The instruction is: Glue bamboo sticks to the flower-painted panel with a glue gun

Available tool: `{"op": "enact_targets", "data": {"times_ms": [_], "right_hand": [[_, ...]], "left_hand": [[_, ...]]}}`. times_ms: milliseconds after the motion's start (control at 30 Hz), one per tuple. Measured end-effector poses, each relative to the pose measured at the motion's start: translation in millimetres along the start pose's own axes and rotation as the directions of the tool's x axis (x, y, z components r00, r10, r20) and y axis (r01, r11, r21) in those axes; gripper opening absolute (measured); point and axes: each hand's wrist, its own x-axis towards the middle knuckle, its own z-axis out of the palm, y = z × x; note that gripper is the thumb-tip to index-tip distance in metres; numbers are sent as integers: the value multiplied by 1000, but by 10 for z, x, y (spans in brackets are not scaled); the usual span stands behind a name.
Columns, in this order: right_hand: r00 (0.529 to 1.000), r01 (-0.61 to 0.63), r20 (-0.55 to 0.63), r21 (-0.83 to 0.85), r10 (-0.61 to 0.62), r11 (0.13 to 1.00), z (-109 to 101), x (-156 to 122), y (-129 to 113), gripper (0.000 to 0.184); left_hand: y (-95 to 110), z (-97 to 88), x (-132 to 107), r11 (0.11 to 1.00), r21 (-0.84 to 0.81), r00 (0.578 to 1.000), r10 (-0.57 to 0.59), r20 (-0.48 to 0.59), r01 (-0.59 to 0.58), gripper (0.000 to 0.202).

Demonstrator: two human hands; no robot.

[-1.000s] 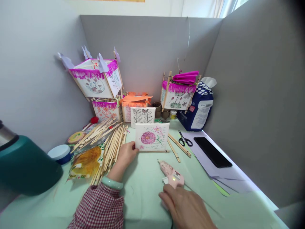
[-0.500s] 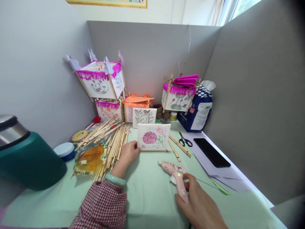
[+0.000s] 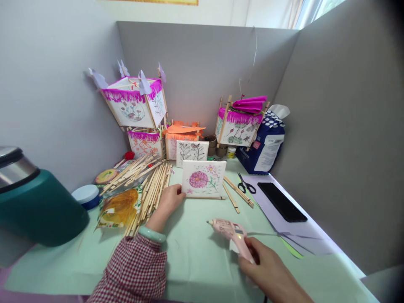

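Note:
My left hand [image 3: 168, 201] grips the lower left corner of a white panel [image 3: 203, 179] painted with a pink flower, holding it upright on a thin wooden stick [image 3: 205, 197]. My right hand [image 3: 268, 273] is wrapped around the handle of a pink glue gun [image 3: 229, 231], lifted just off the green table [image 3: 195, 261], nozzle pointing left toward the panel. A second panel [image 3: 192, 152] with dark plant drawings stands behind the first.
A pile of wooden sticks [image 3: 148, 185] lies left of the panel, more sticks [image 3: 238, 192] to its right. Paper lanterns [image 3: 135, 105] with pink fringe stand at the back. Scissors [image 3: 244, 184], a black phone [image 3: 282, 201], a tissue pack [image 3: 261, 145], a green flask [image 3: 34, 202] surround.
My right hand has closed on the glue gun and lifted it from the table, turning its nozzle left. The left hand keeps the panel still.

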Motion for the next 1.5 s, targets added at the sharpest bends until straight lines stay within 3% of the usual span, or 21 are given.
{"op": "enact_targets", "data": {"times_ms": [67, 133, 200, 233, 333, 467, 667, 867, 1100, 1333, 1500], "right_hand": [[995, -94, 73, 327, 75, 940, -23, -9, 11, 21], [984, -173, 126, 591, 122, 788, -28, -11, 37, 29], [987, -155, 81, 720, 139, 676, -24, 9, 66, 40], [989, -116, 26, 738, 144, 665, -23, 28, 77, 45], [984, -35, -98, 709, 148, 705, -39, 107, 71, 47], [995, 43, -90, 744, 36, 667, -76, 261, -32, 39], [988, -150, 77, 698, 135, 700, -7, 563, -174, 38], [990, -138, 63, 618, 126, 774, 85, 793, -171, 44], [997, -5, -65, 469, 40, 883, 75, 1064, -177, 40], [984, 127, -175, 570, -31, 812, 60, 968, -331, 39], [949, 282, -244, 378, -199, 882, -153, 1052, -524, 39]], "left_hand": [[-3, -14, -1, 1000, -23, 1000, -3, -3, 3, 11], [1, -30, -6, 999, -47, 1000, -8, -6, 8, 12], [9, -42, -10, 997, -74, 1000, -15, -9, 15, 15], [12, -45, -12, 996, -87, 1000, -21, -11, 20, 16], [13, -43, -11, 990, -136, 999, -42, -8, 41, 21], [-10, -37, -6, 977, -207, 998, -58, 7, 58, 22], [-31, -68, -14, 951, -305, 996, -76, -38, 61, 17], [-19, -67, -28, 933, -352, 997, -80, 9, 78, 20], [-44, -16, -37, 904, -405, 991, -123, 56, 135, 19], [-38, -77, -44, 843, -516, 988, -143, 62, 154, 17], [-25, -93, -52, 814, -546, 980, -173, 101, 200, 17]]}}
